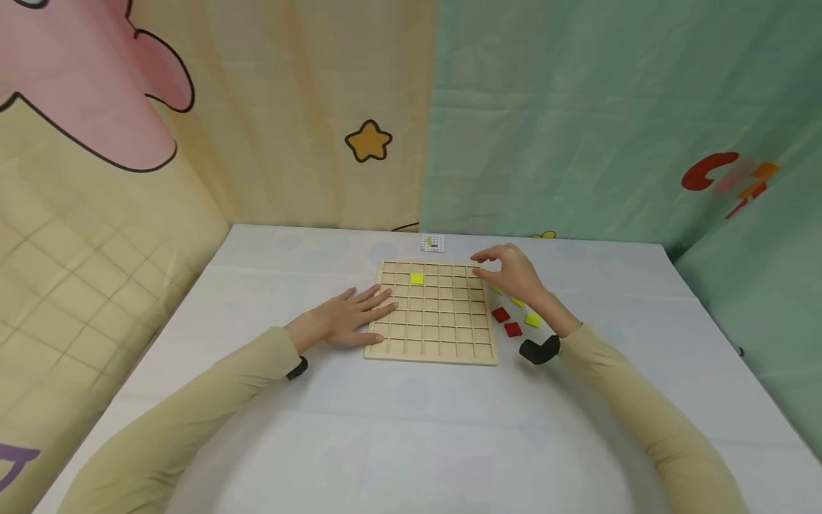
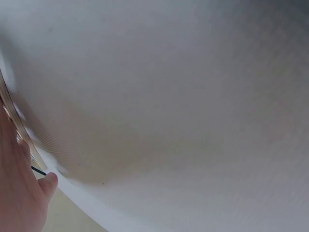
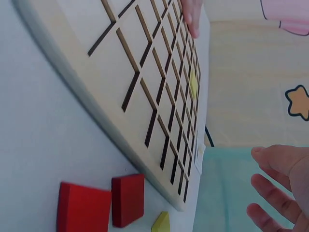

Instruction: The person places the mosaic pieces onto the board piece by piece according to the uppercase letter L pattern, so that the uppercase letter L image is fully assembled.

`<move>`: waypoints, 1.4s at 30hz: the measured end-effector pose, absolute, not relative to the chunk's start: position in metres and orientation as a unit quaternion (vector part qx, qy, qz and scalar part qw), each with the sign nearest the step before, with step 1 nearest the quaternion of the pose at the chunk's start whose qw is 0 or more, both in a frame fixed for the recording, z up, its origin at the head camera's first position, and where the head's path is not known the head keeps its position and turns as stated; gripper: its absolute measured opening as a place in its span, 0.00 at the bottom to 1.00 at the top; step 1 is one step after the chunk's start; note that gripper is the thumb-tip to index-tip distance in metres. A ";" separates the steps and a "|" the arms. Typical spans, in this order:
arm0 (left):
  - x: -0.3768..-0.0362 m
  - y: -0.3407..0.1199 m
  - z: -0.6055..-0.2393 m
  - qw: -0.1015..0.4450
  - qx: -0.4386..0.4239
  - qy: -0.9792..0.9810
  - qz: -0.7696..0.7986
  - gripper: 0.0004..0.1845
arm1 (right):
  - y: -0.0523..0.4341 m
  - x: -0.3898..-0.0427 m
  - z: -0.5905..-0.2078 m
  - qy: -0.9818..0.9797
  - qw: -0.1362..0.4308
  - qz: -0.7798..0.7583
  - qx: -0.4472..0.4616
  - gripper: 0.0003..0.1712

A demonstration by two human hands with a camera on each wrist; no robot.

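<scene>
My left fingers lie straight and slightly spread, flat on the left edge of the wooden grid board, just left of centre in the head view; pressed so, I judge, to keep the board from sliding on the white table. My right hand hovers over the board's upper right corner, fingers loosely curved and apart; I cannot tell whether they pinch anything. One yellow tile sits in a cell near the top of the board; red tiles and a loose yellow tile wait beside the right edge, within easy reach of that hand.
</scene>
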State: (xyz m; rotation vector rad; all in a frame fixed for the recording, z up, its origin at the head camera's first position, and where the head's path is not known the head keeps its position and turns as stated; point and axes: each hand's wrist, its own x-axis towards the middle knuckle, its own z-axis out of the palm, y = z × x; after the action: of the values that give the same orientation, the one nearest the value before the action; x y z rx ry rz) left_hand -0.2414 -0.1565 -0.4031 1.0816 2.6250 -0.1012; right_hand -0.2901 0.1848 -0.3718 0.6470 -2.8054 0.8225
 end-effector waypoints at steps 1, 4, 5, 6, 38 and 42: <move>-0.241 -0.157 -0.403 0.149 0.376 0.914 -0.035 0.38 | 0.189 -0.289 -0.372 -0.935 0.074 0.273 0.213 0.16; -0.241 -0.157 -0.403 0.148 0.376 0.914 -0.033 0.38 | 0.201 -0.286 -0.373 -0.938 0.073 0.271 0.202 0.17; -0.241 -0.157 -0.403 0.148 0.377 0.914 -0.033 0.38 | 0.206 -0.286 -0.374 -0.939 0.072 0.271 0.198 0.17; -0.241 -0.157 -0.403 0.147 0.377 0.914 -0.033 0.38 | 0.210 -0.285 -0.376 -0.940 0.072 0.271 0.195 0.17; -0.242 -0.159 -0.407 0.147 0.388 0.910 -0.016 0.38 | 0.234 -0.292 -0.414 -0.971 -0.032 0.224 0.073 0.25; -0.243 -0.160 -0.407 0.144 0.388 0.910 -0.022 0.38 | 0.232 -0.295 -0.412 -0.971 -0.031 0.222 0.083 0.23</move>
State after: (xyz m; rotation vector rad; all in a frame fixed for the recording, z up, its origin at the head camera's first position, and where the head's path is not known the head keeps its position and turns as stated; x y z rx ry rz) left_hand -0.2427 -0.1597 -0.4072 1.1175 2.6242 -0.0640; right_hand -0.2947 0.2316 -0.4124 0.2652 -3.1127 0.7132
